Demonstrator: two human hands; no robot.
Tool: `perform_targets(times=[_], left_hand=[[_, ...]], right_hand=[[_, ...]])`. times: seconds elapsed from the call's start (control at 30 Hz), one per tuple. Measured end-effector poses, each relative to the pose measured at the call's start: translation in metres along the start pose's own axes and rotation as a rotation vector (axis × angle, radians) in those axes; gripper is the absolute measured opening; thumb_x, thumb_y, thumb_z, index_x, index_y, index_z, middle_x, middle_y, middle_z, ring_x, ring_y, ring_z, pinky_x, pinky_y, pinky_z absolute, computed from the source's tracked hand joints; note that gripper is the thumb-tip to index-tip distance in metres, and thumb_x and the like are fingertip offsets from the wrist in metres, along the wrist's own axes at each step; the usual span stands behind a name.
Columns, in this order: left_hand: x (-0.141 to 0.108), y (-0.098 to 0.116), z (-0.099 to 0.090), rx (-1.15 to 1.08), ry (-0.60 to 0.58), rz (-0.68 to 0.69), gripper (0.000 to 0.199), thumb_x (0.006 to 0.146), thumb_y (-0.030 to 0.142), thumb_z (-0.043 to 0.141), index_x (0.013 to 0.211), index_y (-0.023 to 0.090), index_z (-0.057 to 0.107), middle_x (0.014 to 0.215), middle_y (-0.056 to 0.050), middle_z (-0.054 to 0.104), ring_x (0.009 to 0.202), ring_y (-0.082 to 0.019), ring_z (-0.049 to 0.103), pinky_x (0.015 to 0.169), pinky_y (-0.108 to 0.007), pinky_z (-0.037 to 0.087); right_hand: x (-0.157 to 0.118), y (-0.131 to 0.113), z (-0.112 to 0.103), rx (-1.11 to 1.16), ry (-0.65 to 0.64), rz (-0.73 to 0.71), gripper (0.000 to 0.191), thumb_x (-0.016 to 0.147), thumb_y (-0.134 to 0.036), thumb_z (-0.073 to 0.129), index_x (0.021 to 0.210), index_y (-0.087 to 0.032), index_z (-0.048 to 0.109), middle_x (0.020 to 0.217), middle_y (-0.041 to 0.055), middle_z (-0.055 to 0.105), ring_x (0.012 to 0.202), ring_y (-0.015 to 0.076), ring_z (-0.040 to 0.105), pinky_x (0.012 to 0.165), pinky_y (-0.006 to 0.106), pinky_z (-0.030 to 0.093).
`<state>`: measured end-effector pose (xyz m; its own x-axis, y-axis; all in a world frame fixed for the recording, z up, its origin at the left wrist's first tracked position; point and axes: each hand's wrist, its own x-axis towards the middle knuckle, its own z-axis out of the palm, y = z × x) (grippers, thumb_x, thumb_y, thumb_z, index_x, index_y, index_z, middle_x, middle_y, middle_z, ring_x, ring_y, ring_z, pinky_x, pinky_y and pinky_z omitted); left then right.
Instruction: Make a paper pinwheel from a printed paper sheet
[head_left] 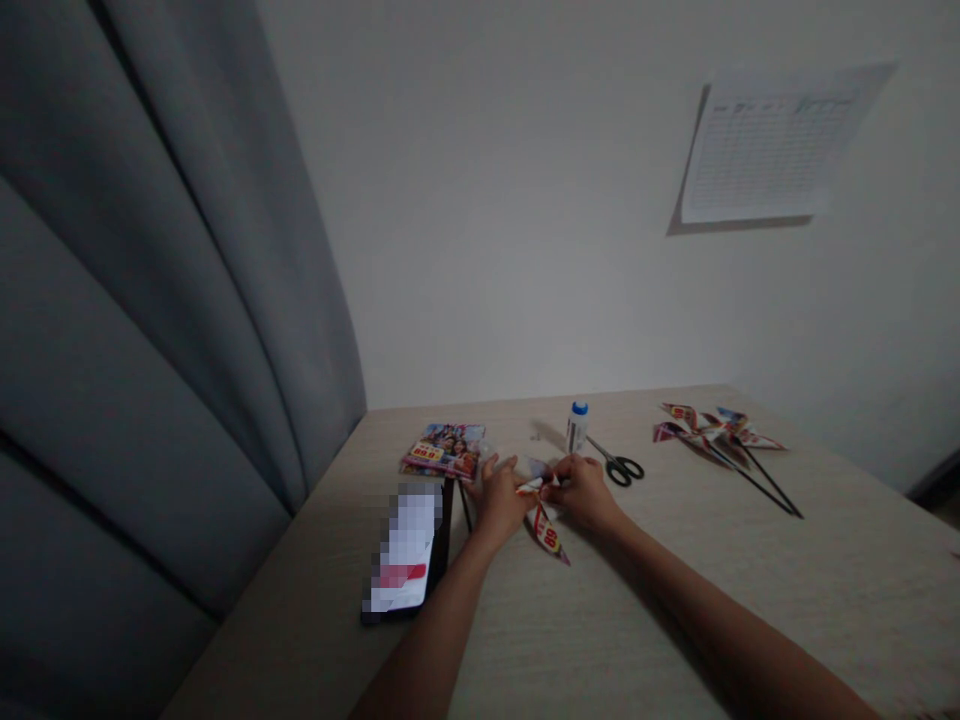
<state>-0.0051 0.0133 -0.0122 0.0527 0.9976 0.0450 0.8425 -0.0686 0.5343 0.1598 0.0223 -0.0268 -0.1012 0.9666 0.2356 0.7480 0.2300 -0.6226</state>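
Two bare hands are in the thick of it on this pale wooden table, and we start from the far left, where a grey curtain hangs in long folds. Next along, a phone lies face up, screen lit, its contents blurred out. Just beyond it sits a small stack of printed paper, bright and colourful, with a dark stick showing between the stack and the wrist.

Now the centre of the action! Here's the left hand, fingers spread, thumb side against a folded paper pinwheel; whether it truly grips, I cannot tell. The pinwheel is right between the hands, low over the table, one printed point aimed at the near edge. And the right hand, fingers bent, tips pinching the paper near its middle!

Behind that hand stands an upright blue-capped bottle, and just beside it a pair of scissors, dark handles towards us. Well apart on the right, overlapping paper pinwheels with two dark sticks, and high above them, a printed sheet on the wall.
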Motion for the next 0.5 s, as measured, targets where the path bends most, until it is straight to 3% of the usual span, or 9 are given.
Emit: perform_targets(times=[0.23, 0.5], left_hand=[[-0.0005, -0.0022, -0.0039, 0.047, 0.026, 0.01, 0.018, 0.08, 0.042, 0.071, 0.093, 0.032, 0.079, 0.152, -0.001, 0.049, 0.146, -0.038, 0.024, 0.111, -0.073, 0.011], [0.0021, -0.0069, -0.0083, 0.019, 0.052, -0.013, 0.029, 0.076, 0.048, 0.074, 0.103, 0.036, 0.078, 0.151, -0.003, 0.049, 0.146, -0.038, 0.025, 0.112, -0.07, 0.013]], right_hand=[[-0.0022, 0.0043, -0.0006, 0.04, 0.006, 0.021, 0.02, 0.072, -0.035, 0.074, 0.085, -0.02, 0.077, 0.097, 0.0071, 0.069, 0.099, 0.0248, 0.063, 0.094, 0.037, 0.04], [-0.0032, 0.0065, -0.0065, 0.079, -0.03, 0.039, 0.022, 0.074, -0.033, 0.069, 0.09, -0.021, 0.078, 0.098, 0.0072, 0.069, 0.101, 0.0255, 0.062, 0.089, 0.033, 0.043]])
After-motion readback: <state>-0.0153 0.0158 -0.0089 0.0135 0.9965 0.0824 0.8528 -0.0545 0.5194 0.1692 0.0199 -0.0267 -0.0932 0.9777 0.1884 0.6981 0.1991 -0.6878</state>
